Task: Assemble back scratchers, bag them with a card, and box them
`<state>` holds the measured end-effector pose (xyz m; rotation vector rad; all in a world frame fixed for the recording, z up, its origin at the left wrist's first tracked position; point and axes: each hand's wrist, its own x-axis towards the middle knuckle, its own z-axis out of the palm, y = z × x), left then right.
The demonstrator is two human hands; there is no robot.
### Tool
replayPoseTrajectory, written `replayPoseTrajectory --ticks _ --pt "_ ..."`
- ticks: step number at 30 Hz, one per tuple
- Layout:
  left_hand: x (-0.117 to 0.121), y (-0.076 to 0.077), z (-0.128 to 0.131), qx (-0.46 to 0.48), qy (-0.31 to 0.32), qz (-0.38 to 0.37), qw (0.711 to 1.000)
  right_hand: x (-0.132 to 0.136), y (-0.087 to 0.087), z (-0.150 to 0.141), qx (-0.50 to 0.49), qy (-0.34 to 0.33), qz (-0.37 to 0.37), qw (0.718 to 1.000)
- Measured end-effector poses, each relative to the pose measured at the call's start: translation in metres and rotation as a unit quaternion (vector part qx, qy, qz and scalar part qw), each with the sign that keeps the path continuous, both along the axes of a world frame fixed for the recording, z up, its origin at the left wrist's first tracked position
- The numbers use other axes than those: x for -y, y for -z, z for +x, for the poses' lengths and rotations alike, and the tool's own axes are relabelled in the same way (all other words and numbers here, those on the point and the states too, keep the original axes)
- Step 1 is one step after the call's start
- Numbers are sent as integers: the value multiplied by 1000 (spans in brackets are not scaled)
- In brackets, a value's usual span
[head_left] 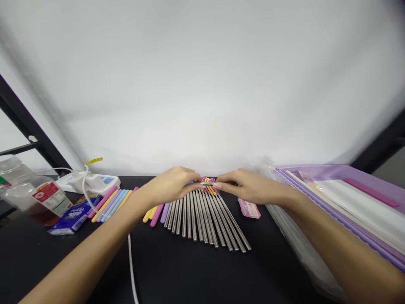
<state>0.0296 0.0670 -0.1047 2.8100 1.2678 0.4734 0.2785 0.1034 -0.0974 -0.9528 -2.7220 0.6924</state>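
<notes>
Head view. Nearest the camera: two bare forearms (79, 257) entering from the lower corners, and a thin white cable (131, 270) lying across the matte black tabletop (63, 261). Left hand (172, 185) and right hand (249, 188): both grips closed, pinching a slim stainless steel rod (207, 183) from either side, just above the far end of a fanned row of matching steel rods (202, 219). The fingers hide much of the held rod. Small pink and yellow pieces (209, 185) behind it are partly covered, their form hard to make out. Left of the row: pastel silicone sticks (107, 204), a crumpled blue packet (74, 215), a clear plastic jar with a red-and-white label (22, 190), a white power strip (88, 181). Right of the row: a small pink card (249, 208), a clear plastic bag (300, 249), a lilac plastic tray (341, 177), cut off by the frame edge.
</notes>
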Motion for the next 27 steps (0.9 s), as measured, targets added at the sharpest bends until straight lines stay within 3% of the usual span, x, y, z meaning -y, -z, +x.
replayPoseTrajectory --ticks 4,7,10,17,20,24,27 --pt "-6 -9 -13 -39 -22 -11 999 -8 -4 4 16 15 41 999" --pt "-2 -6 3 -62 -21 25 998 -8 -3 -3 19 66 114 991" --pt "2 1 17 -57 -41 76 995 -8 2 -6 14 76 126 989" --pt "-5 -9 -21 -93 -109 106 984 -19 -2 31 47 112 119 985" --pt "0 -8 -5 -124 -99 146 976 -12 -2 22 31 82 111 990" --pt "9 5 32 -135 -76 188 970 2 5 -5 15 65 112 991" --pt "7 9 26 -148 -87 190 967 3 5 -7 20 63 123 990"
